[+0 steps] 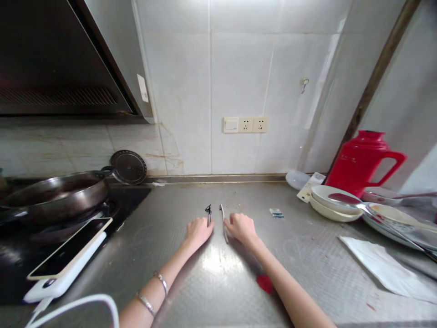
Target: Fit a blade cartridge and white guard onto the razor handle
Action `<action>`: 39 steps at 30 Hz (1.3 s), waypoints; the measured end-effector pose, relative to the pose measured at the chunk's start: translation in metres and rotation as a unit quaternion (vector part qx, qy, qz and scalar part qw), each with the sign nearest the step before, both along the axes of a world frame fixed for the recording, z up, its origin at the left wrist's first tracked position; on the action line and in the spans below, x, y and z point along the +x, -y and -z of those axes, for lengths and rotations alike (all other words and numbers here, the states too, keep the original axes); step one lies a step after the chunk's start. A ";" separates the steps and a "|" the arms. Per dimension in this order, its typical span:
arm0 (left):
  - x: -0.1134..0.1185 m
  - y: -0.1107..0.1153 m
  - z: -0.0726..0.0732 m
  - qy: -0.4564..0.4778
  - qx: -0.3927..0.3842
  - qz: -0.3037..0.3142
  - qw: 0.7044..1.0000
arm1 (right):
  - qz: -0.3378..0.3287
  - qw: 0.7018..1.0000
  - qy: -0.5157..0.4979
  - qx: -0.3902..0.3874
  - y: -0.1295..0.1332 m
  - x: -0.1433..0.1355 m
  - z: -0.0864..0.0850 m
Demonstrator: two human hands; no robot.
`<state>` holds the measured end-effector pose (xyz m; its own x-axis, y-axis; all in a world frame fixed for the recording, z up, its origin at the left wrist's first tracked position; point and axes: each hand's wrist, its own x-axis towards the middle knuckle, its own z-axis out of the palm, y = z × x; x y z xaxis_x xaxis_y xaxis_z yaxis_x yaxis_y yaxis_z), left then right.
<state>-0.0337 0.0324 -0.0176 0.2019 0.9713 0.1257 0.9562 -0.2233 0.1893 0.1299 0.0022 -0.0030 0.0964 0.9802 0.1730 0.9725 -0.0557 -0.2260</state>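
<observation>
My left hand (199, 232) rests low over the steel counter, its fingers closed round a slim dark-and-silver tool (209, 214). The tool's small black head points away from me; its lower part is hidden in the hand. Just to the right, my right hand (241, 227) has its fingertips closed on a thin whitish stick (223, 218) with a dark tip at the far end. The stick lies nearly straight away from me, its near end showing below the fingers. A small white-and-teal packet (276, 213) lies right of my right hand. Light crumbs (234, 203) are scattered beyond it.
On the left, a pan (64, 193) sits on the black stove, with a phone on a white power bank (70, 248) nearer me. A red thermos (360, 161), bowls (336, 214) and a white paper (385, 264) stand right. Something red (264, 283) lies by my right forearm.
</observation>
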 end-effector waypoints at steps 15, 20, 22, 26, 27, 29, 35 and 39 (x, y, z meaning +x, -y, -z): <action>-0.027 -0.034 -0.002 0.158 -0.002 -0.039 0.987 | -0.078 0.994 -0.049 -0.055 -0.017 0.224 -0.003; -0.030 -0.044 0.010 0.208 0.008 -0.030 0.978 | -0.086 0.992 -0.027 -0.087 -0.021 0.233 0.005; -0.031 -0.046 0.011 0.235 0.007 -0.020 0.972 | -0.087 0.993 -0.017 -0.076 -0.025 0.235 0.008; -0.032 -0.046 0.011 0.273 0.000 -0.008 0.962 | -0.080 0.994 -0.017 -0.076 -0.029 0.236 0.011; -0.031 -0.046 0.011 0.277 -0.001 -0.006 0.961 | -0.078 0.993 -0.022 -0.083 -0.029 0.236 0.011; -0.031 -0.046 0.011 0.282 -0.004 -0.002 0.960 | -0.076 0.992 -0.031 -0.093 -0.028 0.237 0.009; -0.030 -0.046 0.013 0.277 -0.005 -0.002 0.961 | -0.093 0.992 -0.051 -0.071 -0.024 0.224 -0.001; -0.029 -0.045 0.013 0.273 -0.002 -0.007 0.962 | -0.130 0.988 -0.070 -0.045 -0.025 0.194 -0.004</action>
<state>-0.0630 0.0770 -0.0303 0.0927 0.9742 0.2060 0.7171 -0.2088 0.6650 0.3237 0.0276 0.0006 -0.1435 0.9859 0.0863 0.9164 0.1653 -0.3645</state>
